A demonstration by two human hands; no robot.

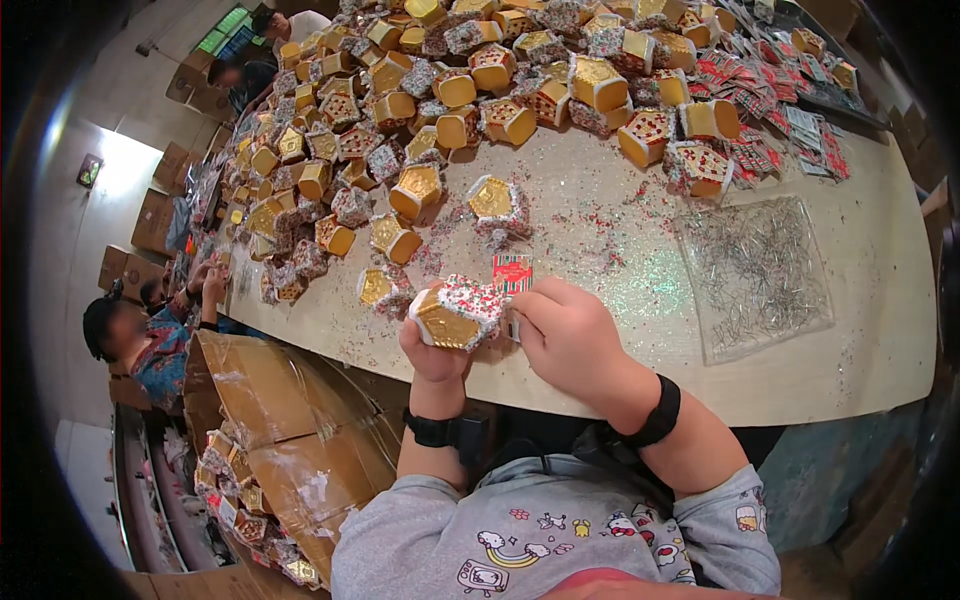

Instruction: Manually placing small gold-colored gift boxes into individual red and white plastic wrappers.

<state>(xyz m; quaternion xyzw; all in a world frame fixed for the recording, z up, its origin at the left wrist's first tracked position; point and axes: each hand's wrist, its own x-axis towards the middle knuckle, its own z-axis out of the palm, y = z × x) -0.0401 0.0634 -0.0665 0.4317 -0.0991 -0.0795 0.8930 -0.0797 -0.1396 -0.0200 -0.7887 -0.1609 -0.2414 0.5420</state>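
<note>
My left hand [432, 358] grips a small hexagonal box [458, 312] with gold foil sides and a glittery red, green and white top, held just above the table's near edge. My right hand [568, 335] is closed against the box's right side, fingers curled at its edge; what it pinches is hidden. A small red and green striped tag [512, 272] lies on the table just beyond the box. Both wrists wear black bands.
A large heap of similar gold and glitter boxes [420, 110] covers the far table. A clear tray of thin silver wire pieces [755, 272] sits to the right. Red tags [770, 90] lie far right. An open cardboard carton [270, 440] with boxes stands lower left. Other people sit at left.
</note>
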